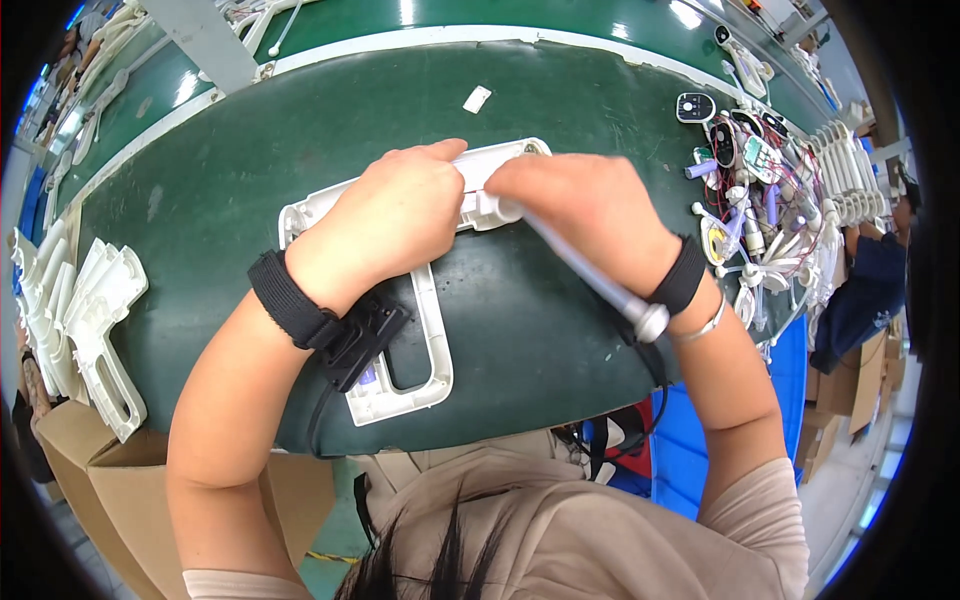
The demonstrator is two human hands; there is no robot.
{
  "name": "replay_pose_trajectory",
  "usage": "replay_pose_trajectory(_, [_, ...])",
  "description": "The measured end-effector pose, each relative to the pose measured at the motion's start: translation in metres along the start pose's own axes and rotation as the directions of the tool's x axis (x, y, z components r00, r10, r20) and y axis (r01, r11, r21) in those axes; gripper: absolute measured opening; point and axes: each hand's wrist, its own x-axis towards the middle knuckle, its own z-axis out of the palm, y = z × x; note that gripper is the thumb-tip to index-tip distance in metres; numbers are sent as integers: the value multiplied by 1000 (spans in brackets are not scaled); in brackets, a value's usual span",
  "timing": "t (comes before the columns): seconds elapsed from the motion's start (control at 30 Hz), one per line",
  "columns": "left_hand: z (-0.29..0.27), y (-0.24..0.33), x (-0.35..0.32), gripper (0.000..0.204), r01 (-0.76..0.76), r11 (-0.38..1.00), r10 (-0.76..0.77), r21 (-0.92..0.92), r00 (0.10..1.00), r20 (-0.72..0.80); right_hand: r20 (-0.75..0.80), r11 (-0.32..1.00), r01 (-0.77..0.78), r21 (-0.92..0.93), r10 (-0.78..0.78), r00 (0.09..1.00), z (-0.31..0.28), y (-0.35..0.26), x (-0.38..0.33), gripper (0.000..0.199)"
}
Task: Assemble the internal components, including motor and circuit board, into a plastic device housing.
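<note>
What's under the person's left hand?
The left hand covers part of a white plastic housing, above the green tabletop; what lies inside the covered stretch is hidden.

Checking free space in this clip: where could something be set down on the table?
Bare table: left, between the white shells and left hand; far side, around the small white piece; right, between right hand and parts pile. Crowded: that pile, and the middle, where both hands meet the casing.
</note>
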Motion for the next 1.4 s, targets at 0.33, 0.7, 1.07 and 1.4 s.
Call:
replay_pose_trajectory(0.33, [5,-1,-1,17,-80,995,83,61,995,-58,-45,947,137,-290,-156,987,16,-26,-16,31])
replay_pose_trajectory(0.7, [-62,-10,-39,36,7,951,-67,-310,981,-184,78,998,-67,15,65,995,-15,-39,-12,34])
replay_pose_trajectory(1.07, [-27,-19,-74,26,141,988,-140,57,990,-14,61,968,4,252,-20,998,30,-24,41,23])
replay_pose_trajectory(1.4, [-34,-36,-74,16,40,964,-40,-263,999,2,-56,804,-178,568,254,966,42,-26,26,23])
